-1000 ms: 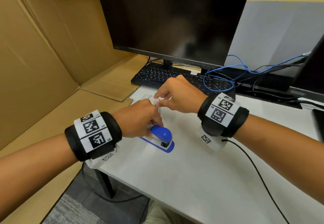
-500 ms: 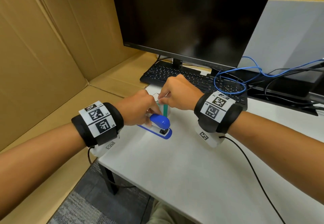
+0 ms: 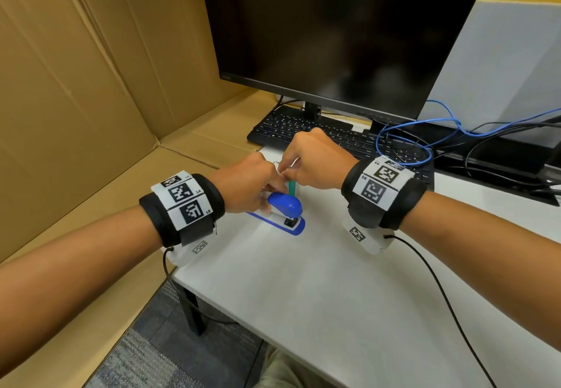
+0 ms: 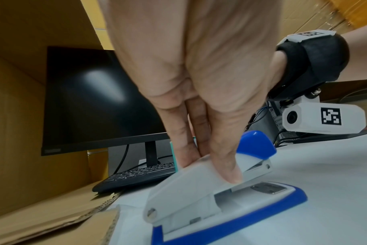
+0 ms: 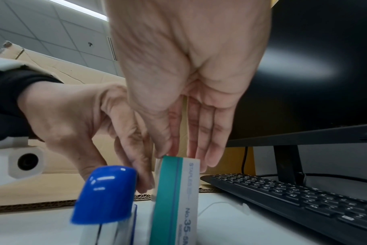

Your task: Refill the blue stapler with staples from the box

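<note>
The blue stapler lies on the white desk with its blue cap toward me. My left hand grips its white body, thumb on one side and fingers on the other. Just behind it the teal and white staple box stands on end, touching or nearly touching the stapler. My right hand pinches the top of the box with thumb and forefinger. What sits between those fingertips is too small to tell.
A black keyboard and a dark monitor stand right behind the hands. Blue and black cables pile at the back right. Cardboard sheets wall the left side, and the desk's edge runs under my left wrist.
The teal box, hidden a second ago, now shows standing upright between the hands. My left hand has stayed on the stapler and the right at the box top.
</note>
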Available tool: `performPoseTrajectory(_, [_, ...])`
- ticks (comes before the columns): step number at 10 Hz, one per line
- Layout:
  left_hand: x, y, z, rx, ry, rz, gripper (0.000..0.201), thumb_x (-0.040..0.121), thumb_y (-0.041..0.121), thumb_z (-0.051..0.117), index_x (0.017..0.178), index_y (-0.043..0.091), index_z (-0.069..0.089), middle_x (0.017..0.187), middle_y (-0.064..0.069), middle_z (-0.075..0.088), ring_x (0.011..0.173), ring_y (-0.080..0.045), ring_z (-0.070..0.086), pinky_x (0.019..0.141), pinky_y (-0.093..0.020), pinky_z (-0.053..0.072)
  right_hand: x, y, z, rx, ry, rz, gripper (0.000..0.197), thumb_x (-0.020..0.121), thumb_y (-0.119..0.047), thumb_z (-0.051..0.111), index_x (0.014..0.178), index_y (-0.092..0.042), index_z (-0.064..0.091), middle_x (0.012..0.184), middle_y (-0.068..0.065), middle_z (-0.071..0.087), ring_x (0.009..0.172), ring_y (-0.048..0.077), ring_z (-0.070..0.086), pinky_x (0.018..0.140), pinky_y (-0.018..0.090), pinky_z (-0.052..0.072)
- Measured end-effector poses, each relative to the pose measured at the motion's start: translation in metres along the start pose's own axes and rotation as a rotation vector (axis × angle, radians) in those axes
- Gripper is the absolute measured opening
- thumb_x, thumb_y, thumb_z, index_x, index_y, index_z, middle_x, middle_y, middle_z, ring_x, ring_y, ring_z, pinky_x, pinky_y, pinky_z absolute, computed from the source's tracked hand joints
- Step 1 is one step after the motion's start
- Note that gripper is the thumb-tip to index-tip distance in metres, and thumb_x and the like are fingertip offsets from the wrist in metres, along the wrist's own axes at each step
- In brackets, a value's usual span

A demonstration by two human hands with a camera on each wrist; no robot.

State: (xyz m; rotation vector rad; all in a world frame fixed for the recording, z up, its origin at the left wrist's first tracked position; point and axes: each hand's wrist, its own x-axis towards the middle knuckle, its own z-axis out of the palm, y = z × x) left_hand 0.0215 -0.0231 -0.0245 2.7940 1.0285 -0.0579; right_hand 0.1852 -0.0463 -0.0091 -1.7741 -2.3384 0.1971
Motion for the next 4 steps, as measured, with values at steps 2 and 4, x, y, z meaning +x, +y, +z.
performPoseTrajectory(2, [-0.004, 0.002, -0.006, 0.012, -0.013, -0.007, 0.049, 0.083, 0.02, 0.077, 0.13, 0.027, 0.066, 0.122, 0.001, 0.072, 0.109, -0.018, 0.059, 0.097, -0.031, 0.05, -0.004, 0.0, -0.001, 0.0, 0.02, -0.003, 0.027, 0.093, -0.028, 0.066, 0.114, -0.016, 0.077, 0.115, 0.006, 0.072, 0.11, 0.025, 0.062, 0.099, 0.042, 0.05])
performPoseTrajectory(4, [-0.006, 0.006, -0.025, -0.015, 0.02, -0.005, 0.058, 0.08, 0.021, 0.08, 0.134, 0.026, 0.061, 0.128, -0.001, 0.069, 0.113, -0.019, 0.061, 0.094, -0.037, 0.057, -0.012, 0.003, -0.009, -0.005, 0.086, 0.009, 0.034, 0.094, -0.032, 0.062, 0.124, -0.018, 0.071, 0.124, 0.005, 0.07, 0.116, 0.026, 0.059, 0.095, 0.046, 0.055])
